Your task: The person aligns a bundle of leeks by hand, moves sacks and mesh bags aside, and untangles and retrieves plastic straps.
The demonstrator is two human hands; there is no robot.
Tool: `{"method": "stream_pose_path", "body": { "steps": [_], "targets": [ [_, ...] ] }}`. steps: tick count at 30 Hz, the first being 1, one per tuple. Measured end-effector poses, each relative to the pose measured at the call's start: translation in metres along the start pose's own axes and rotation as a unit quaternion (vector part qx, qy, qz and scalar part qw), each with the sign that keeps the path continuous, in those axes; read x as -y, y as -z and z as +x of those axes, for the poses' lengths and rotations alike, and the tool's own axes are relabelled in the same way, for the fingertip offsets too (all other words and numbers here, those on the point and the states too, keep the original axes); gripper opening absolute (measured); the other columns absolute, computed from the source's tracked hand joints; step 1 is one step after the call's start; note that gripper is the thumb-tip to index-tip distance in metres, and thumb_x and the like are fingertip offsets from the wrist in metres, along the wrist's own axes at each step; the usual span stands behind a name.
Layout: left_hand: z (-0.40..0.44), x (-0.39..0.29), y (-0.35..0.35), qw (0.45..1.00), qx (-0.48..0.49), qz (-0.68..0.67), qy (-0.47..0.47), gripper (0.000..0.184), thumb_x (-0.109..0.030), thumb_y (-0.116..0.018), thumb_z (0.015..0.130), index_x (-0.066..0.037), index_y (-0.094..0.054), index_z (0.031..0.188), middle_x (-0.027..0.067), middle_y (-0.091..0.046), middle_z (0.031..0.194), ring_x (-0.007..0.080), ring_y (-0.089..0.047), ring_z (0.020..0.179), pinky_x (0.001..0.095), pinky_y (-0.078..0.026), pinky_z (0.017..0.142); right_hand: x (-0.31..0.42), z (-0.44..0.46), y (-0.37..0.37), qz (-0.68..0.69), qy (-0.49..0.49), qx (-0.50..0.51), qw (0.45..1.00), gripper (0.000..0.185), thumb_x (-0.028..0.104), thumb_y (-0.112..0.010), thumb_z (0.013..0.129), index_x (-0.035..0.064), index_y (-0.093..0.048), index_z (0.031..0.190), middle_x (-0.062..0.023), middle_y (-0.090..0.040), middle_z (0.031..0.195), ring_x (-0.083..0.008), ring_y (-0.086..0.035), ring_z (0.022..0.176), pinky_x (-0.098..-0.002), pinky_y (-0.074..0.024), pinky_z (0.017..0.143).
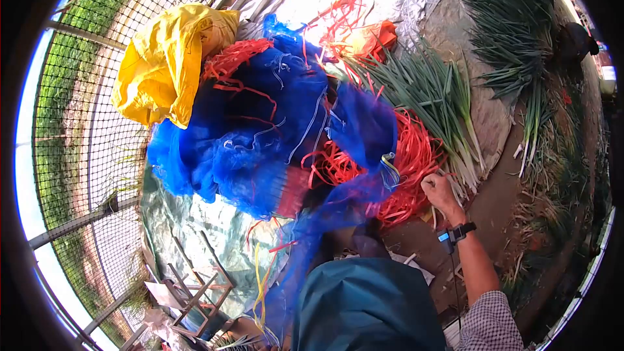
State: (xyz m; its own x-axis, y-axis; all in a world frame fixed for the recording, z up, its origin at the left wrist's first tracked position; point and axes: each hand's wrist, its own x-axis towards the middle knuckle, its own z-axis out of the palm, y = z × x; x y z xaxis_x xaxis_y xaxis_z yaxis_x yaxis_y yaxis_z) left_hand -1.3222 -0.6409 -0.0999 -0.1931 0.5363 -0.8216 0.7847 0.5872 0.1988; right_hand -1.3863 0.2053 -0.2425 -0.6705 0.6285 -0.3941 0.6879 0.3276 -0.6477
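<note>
My right hand (439, 191), with a dark wrist device (457, 233) at the wrist, hovers at the right edge of a heap of red plastic strips (411, 156). Its fingers are curled closed, and what they hold, if anything, is hidden. Left of it, a sheer blue mesh bag (354, 188) stretches from a large pile of blue mesh (260, 110) down toward my lap. A yellow-and-white tie (390, 170) shows on that mesh. Green onions (429, 91) lie just beyond my right hand, their white ends toward it. My left hand is out of the picture.
A yellow sack (162, 58) stands at the upper left beside wire fencing (84, 110). More green onions (507, 26) are stacked at the upper right. A metal frame (195, 286) stands at the lower left on a pale tarp (175, 218). Loose leaves litter the right-hand ground.
</note>
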Motion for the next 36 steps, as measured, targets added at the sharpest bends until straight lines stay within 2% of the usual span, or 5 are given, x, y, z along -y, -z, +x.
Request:
{"method": "stream_pose_path", "body": {
  "steps": [6,20,25,27,36],
  "targets": [
    [0.089,0.013,0.108,0.806,-0.002,-0.495,0.324,0.038,-0.029,-0.056,0.089,-0.016,-0.058,0.124,0.0117,-0.054,0.123,0.0291,-0.051,0.112,0.0557,-0.044,0.091,0.056,0.051,0.001,0.001,0.004,0.017,1.0,0.017,0.014,-0.059,0.083,-0.0017,-0.066,0.084,-0.0162,-0.067,0.075,-0.0255,-0.067,0.072,-0.0372,-0.0503,0.066],
    [0.145,-0.023,0.189,0.765,0.048,-0.524,0.37,0.037,-0.027,-0.056,0.089,-0.012,-0.059,0.122,0.0143,-0.056,0.119,0.0296,-0.054,0.11,0.0527,-0.046,0.088,0.151,0.269,-0.298,0.243,-0.17,0.041,0.954,0.043,0.027,-0.073,0.083,-0.0095,-0.056,0.1,-0.0086,-0.061,0.077,-0.0156,-0.061,0.064,-0.029,-0.0534,0.05],
    [0.149,-0.037,0.201,0.75,0.073,-0.532,0.386,0.036,-0.026,-0.057,0.088,-0.011,-0.059,0.121,0.0153,-0.057,0.118,0.0298,-0.055,0.109,0.0516,-0.047,0.087,0.174,0.247,-0.297,0.331,-0.086,0.148,0.928,0.018,0.016,-0.065,0.087,-0.0005,-0.061,0.085,-0.0044,-0.06,0.065,-0.0106,-0.058,0.052,-0.026,-0.0483,0.043],
    [0.155,-0.037,0.213,0.752,0.073,-0.53,0.385,0.036,-0.026,-0.057,0.088,-0.01,-0.059,0.121,0.0157,-0.058,0.117,0.0298,-0.055,0.109,0.0512,-0.047,0.087,0.158,0.207,-0.311,0.171,0.129,0.062,0.975,0.015,0.011,-0.069,0.082,0.0,-0.059,0.081,-0.013,-0.058,0.06,-0.0201,-0.06,0.054,-0.0368,-0.0451,0.051],
    [0.165,-0.039,0.266,0.749,0.102,-0.522,0.396,0.035,-0.024,-0.057,0.088,-0.008,-0.06,0.119,0.0173,-0.059,0.115,0.0301,-0.057,0.108,0.0493,-0.049,0.085,0.137,0.015,-0.279,0.135,0.008,0.142,0.981,0.016,0.019,-0.065,0.086,0.0063,-0.056,0.083,-0.019,-0.062,0.074,-0.0403,-0.062,0.073,-0.0493,-0.0462,0.061]
  ]
}}
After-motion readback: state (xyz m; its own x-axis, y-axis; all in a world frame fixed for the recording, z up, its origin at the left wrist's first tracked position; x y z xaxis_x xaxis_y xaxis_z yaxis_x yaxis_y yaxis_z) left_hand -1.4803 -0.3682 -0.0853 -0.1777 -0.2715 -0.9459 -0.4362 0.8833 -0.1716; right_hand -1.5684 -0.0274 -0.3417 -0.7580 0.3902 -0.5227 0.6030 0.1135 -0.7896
